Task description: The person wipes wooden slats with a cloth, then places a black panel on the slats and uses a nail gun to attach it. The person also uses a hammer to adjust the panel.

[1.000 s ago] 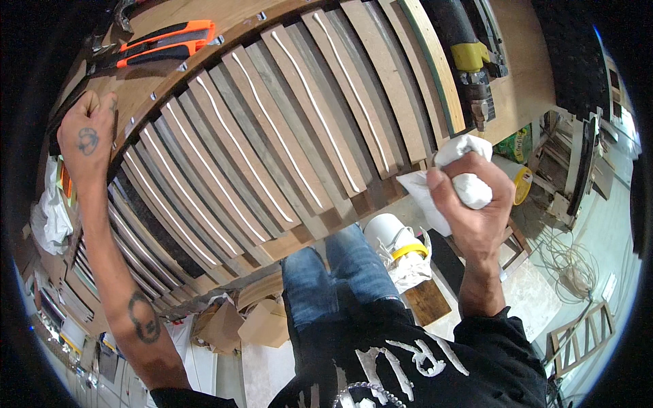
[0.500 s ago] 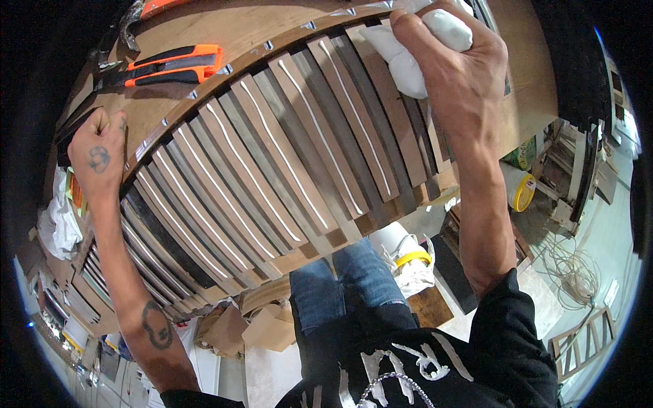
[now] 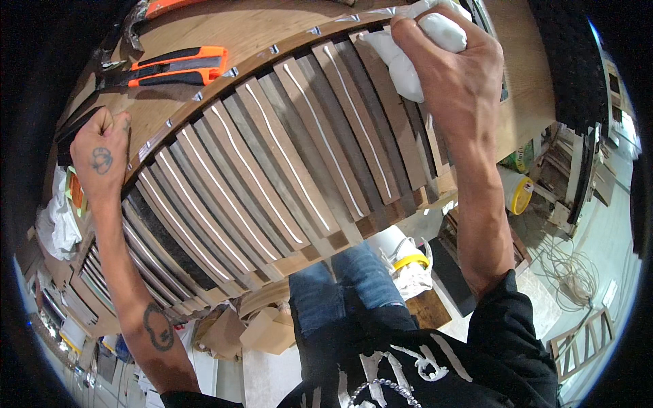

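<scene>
My right hand (image 3: pixel 459 85) is closed around a soft white squeeze bag (image 3: pixel 401 71), which bulges between the fingers. It is over the far right of a row of slats, and the bag's tip is hidden. Brown slats (image 3: pixel 255 173) lie side by side between darker strips, several bearing a thin white bead (image 3: pixel 292 171) along their length. At the far left, my left hand (image 3: pixel 101 153) is curled into a fist beside the curved wooden rail (image 3: pixel 255 60). Whatever is inside that fist, if anything, does not show.
A tool with an orange and black handle (image 3: pixel 178 66) lies beyond the rail. Small metallic clips (image 3: pixel 274 49) dot the rail. Below the slats stand a white bucket with a yellow rim (image 3: pixel 411 262) and cardboard pieces (image 3: pixel 269 330). Coiled cable (image 3: pixel 571 275) lies at right.
The view has shifted slightly. My right hand and the bag sit a little further left against the slats. My left hand stays closed by the rail, and the white beads look the same.
</scene>
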`<state>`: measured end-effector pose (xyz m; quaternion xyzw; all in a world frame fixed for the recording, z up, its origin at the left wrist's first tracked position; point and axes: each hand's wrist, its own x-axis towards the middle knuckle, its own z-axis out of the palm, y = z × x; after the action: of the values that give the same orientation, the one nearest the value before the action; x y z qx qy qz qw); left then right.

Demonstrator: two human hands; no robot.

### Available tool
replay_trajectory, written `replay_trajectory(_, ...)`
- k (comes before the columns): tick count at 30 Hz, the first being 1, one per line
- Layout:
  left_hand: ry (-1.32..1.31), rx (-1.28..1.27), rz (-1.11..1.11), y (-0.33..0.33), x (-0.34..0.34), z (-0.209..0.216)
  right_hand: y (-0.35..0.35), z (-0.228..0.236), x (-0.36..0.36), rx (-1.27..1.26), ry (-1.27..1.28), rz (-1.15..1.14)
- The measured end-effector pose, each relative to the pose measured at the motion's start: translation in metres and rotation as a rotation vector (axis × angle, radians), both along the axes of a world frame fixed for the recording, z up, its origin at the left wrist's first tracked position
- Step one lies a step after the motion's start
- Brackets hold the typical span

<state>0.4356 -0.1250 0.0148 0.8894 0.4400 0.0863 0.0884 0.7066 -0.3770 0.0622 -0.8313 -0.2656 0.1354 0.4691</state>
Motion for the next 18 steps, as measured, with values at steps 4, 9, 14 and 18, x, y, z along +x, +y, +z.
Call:
replay_trajectory(4,0.002,0.015,-0.022,0.002,-0.001,0.001,-0.01,0.0,-0.001,-0.044,-0.042,0.007)
replay_trajectory(9,-0.022,0.033,-0.037,0.003,-0.003,-0.002,-0.04,-0.011,0.001,-0.102,-0.175,0.07)
replay_trajectory(14,-0.013,0.021,-0.052,0.006,-0.004,-0.003,-0.05,-0.007,-0.009,-0.046,-0.156,0.054)
replay_trajectory(18,0.008,0.036,-0.064,0.008,-0.004,-0.003,-0.063,-0.004,-0.014,-0.04,-0.13,0.048)
